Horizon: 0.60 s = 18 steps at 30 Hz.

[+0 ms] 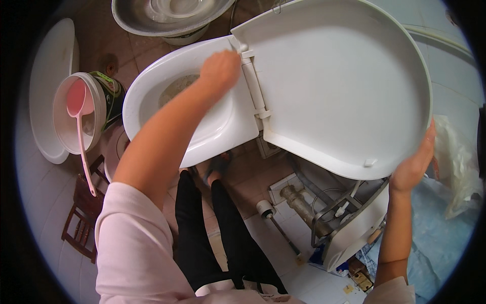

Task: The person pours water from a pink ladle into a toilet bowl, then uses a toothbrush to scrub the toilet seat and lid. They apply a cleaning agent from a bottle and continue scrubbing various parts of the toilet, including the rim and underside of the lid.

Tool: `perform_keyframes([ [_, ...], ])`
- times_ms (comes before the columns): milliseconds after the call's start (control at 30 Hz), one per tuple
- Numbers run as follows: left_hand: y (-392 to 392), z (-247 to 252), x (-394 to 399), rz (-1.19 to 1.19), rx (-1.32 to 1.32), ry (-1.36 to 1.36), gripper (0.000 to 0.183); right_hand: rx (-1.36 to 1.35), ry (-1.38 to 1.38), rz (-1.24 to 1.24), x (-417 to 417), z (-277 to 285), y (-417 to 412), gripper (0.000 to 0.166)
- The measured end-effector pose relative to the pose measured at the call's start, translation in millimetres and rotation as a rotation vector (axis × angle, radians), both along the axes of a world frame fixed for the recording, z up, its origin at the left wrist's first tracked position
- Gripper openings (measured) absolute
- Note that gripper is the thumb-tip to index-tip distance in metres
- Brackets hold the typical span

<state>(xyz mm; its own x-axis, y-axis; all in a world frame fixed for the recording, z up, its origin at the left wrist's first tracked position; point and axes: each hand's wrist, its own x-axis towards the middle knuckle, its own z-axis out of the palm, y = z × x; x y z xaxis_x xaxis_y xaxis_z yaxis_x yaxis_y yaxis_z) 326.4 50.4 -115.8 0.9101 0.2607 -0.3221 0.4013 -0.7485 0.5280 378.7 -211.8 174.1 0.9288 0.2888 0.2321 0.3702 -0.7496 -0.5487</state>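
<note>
A white ceramic toilet stands before me, with some water in its bowl. Its white plastic lid is raised on the hinge, inner face toward me. My right hand grips the lid's curved outer edge. Over the back of the bowl rim, beside the upper hinge mount, is my left hand, blurred and curled like a fist. A thin greyish edge shows just past its knuckles; whether the fingers hold it cannot be told, as the palm is hidden.
Left of the toilet is a white bucket with a pink ladle in it, near a small wooden chair. A metal basin sits at the top. At right are a plunger, a drain pipe and blue plastic sheeting.
</note>
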Motion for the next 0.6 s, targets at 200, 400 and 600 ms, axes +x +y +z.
perform_keyframes([
  [200,0,9,-29,-0.001,0.017,-0.047,0.010,0.007,-0.008,0.075,2,2,0,0.054],
  [400,-17,-5,-48,0.079,-0.081,-0.017,0.009,0.045,0.003,0.047,0,0,-2,0.053],
  [600,-45,-6,-64,0.198,-0.145,-0.199,0.009,0.014,0.009,0.062,-2,0,1,0.051],
])
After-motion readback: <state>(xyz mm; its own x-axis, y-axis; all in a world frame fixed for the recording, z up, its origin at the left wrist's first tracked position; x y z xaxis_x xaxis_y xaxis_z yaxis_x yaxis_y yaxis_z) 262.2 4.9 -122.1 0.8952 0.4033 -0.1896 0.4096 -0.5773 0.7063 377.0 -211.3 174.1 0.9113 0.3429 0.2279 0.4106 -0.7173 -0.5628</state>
